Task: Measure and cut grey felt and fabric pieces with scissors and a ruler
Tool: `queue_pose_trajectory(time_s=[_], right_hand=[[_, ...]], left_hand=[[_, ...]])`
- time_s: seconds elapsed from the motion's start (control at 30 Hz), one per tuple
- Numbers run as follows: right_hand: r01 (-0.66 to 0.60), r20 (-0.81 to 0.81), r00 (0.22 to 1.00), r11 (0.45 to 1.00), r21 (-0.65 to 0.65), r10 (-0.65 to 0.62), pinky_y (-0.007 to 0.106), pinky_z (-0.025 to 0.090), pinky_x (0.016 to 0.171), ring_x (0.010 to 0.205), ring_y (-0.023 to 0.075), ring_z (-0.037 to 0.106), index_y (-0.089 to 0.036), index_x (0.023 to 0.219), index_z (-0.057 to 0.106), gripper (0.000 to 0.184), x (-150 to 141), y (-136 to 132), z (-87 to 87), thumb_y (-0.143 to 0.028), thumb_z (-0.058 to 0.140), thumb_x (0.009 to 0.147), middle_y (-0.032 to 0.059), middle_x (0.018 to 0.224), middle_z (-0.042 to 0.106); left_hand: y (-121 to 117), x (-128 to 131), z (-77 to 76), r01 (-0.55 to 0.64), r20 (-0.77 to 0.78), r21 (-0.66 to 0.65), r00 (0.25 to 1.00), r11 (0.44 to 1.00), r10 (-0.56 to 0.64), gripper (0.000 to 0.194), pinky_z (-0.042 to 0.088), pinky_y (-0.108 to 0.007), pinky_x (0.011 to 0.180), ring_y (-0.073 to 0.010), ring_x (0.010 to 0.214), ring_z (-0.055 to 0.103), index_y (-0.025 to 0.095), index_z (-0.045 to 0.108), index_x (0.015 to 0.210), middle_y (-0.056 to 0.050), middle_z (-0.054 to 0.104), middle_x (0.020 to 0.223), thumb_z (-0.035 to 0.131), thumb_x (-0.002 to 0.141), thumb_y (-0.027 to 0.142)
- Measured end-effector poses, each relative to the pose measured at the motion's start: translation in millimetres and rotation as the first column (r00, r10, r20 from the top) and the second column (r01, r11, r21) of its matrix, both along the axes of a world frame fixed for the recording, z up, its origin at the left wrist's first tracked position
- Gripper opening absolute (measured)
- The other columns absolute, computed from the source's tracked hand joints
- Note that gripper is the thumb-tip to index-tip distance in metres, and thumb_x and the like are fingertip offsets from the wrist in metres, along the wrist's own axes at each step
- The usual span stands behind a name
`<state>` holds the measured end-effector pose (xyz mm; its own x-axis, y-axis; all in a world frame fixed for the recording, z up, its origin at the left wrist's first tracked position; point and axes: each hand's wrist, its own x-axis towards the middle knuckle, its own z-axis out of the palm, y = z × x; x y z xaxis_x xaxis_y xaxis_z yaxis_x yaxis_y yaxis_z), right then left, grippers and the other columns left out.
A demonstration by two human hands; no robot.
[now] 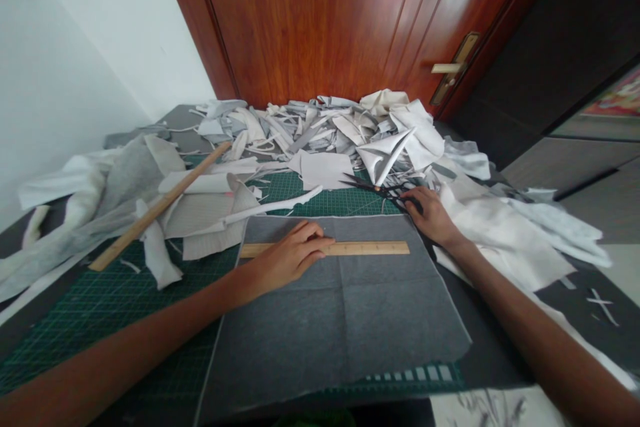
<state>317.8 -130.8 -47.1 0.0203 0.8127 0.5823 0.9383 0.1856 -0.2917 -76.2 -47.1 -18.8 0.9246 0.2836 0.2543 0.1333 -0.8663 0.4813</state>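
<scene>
A grey fabric sheet (300, 333) with faint crease lines lies spread in front of me. Across its upper part runs a wooden ruler (370, 248), roughly level. My left hand (295, 253) is closed on the ruler near its middle, fingers bent over it and resting low on the sheet. At the sheet's upper right corner, my right hand (427, 217) has its fingers round the handles of black scissors (383, 191). The blades point left, slightly apart, over the cutting mat. Part of the handles is hidden by the fingers.
Beneath lies a green cutting mat (115, 320). Fabric scraps (310, 130) are heaped at the back against a wooden door (310, 20). A wooden stick (160, 207) slants over cloth pieces at left. White cloth (505, 233) lies right of my right hand.
</scene>
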Motion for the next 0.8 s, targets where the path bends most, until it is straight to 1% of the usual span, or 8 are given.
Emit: queue_pose_trajectory(time_s=[0.17, 0.27, 0.37, 0.47, 0.53, 0.6, 0.7, 0.8], right_hand=[[0.002, -0.001, 1.000, 1.000, -0.013, -0.002, 0.052, 0.051, 0.096, 0.102, 0.0315, 0.067, -0.020, 0.106, 0.069, 0.024, -1.5, 1.5, -0.9, -0.029, 0.048, 0.098, 0.0127, 0.103, 0.071], [-0.008, -0.013, 1.000, 1.000, -0.015, 0.008, 0.052, 0.051, 0.097, 0.103, 0.0315, 0.067, -0.020, 0.106, 0.068, 0.023, -0.9, 0.4, 3.0, -0.029, 0.049, 0.097, 0.0120, 0.103, 0.071], [-0.016, -0.032, 0.999, 1.000, 0.011, 0.016, 0.050, 0.054, 0.093, 0.101, 0.0315, 0.067, -0.021, 0.106, 0.067, 0.021, -4.9, -0.7, 17.6, -0.029, 0.053, 0.094, 0.0119, 0.104, 0.070], [-0.068, -0.025, 0.997, 0.994, 0.080, 0.070, 0.049, 0.055, 0.089, 0.097, 0.0307, 0.066, -0.021, 0.106, 0.068, 0.020, -29.9, 6.1, 44.7, -0.025, 0.054, 0.093, 0.0110, 0.101, 0.068], [-0.204, -0.003, 0.979, 0.973, 0.104, 0.206, 0.048, 0.054, 0.091, 0.099, 0.0296, 0.065, -0.022, 0.108, 0.069, 0.021, -64.7, 19.1, 66.4, -0.019, 0.054, 0.093, 0.0099, 0.102, 0.068], [-0.384, 0.056, 0.923, 0.921, 0.061, 0.381, 0.047, 0.053, 0.097, 0.107, 0.0287, 0.063, -0.021, 0.114, 0.069, 0.027, -113.0, 40.2, 86.5, -0.014, 0.053, 0.094, 0.0108, 0.109, 0.067], [-0.615, 0.171, 0.774, 0.788, -0.023, 0.609, 0.041, 0.050, 0.105, 0.116, 0.0251, 0.061, -0.018, 0.118, 0.070, 0.031, -200.3, 85.1, 105.8, -0.009, 0.050, 0.096, 0.0117, 0.119, 0.067], [-0.743, 0.287, 0.606, 0.657, -0.131, 0.742, 0.040, 0.043, 0.115, 0.130, 0.0229, 0.057, -0.016, 0.132, 0.067, 0.034, -288.5, 135.0, 110.0, -0.013, 0.052, 0.102, 0.0113, 0.139, 0.064]], left_hand=[[1.8, 0.8, -4.4, 0.002, 0.038, -0.013, 0.999, 1.000, -0.001, 0.034, 0.051, -0.038, 0.102, -0.0216, 0.114, 0.057, 0.020, 0.065, 0.137, -0.009, 0.060, 0.116, 0.045, 0.110, 0.027], [1.1, 1.1, -4.7, -0.022, 0.030, -0.020, 0.999, 1.000, 0.023, 0.033, 0.052, -0.037, 0.097, -0.0214, 0.108, 0.057, 0.020, 0.067, 0.135, -0.007, 0.059, 0.108, 0.047, 0.109, 0.026], [-2.0, 0.6, -3.1, -0.058, 0.013, -0.022, 0.998, 0.998, 0.058, 0.031, 0.052, -0.036, 0.092, -0.0216, 0.103, 0.056, 0.021, 0.069, 0.132, -0.006, 0.058, 0.101, 0.050, 0.108, 0.026], [-5.6, 0.0, -0.2, -0.065, 0.011, -0.020, 0.998, 0.998, 0.065, 0.031, 0.051, -0.036, 0.093, -0.0218, 0.105, 0.056, 0.020, 0.070, 0.131, -0.006, 0.059, 0.102, 0.051, 0.107, 0.023], [-7.3, -0.1, 1.6, -0.071, 0.012, -0.024, 0.997, 0.997, 0.072, 0.031, 0.051, -0.036, 0.094, -0.0216, 0.105, 0.057, 0.019, 0.069, 0.132, -0.006, 0.059, 0.104, 0.052, 0.106, 0.022], [-8.2, 0.3, 2.9, -0.084, 0.011, -0.027, 0.996, 0.996, 0.085, 0.031, 0.052, -0.036, 0.094, -0.0218, 0.104, 0.058, 0.019, 0.070, 0.131, -0.007, 0.060, 0.104, 0.055, 0.104, 0.021], [-8.8, 1.8, 2.7, -0.106, 0.013, -0.027, 0.994, 0.994, 0.106, 0.031, 0.054, -0.038, 0.093, -0.0230, 0.104, 0.061, 0.019, 0.072, 0.129, -0.007, 0.062, 0.102, 0.058, 0.102, 0.021], [-9.5, 3.5, -1.5, -0.102, 0.050, -0.048, 0.993, 0.994, 0.104, 0.028, 0.055, -0.040, 0.097, -0.0244, 0.107, 0.065, 0.020, 0.076, 0.122, -0.009, 0.069, 0.107, 0.059, 0.100, 0.018]])
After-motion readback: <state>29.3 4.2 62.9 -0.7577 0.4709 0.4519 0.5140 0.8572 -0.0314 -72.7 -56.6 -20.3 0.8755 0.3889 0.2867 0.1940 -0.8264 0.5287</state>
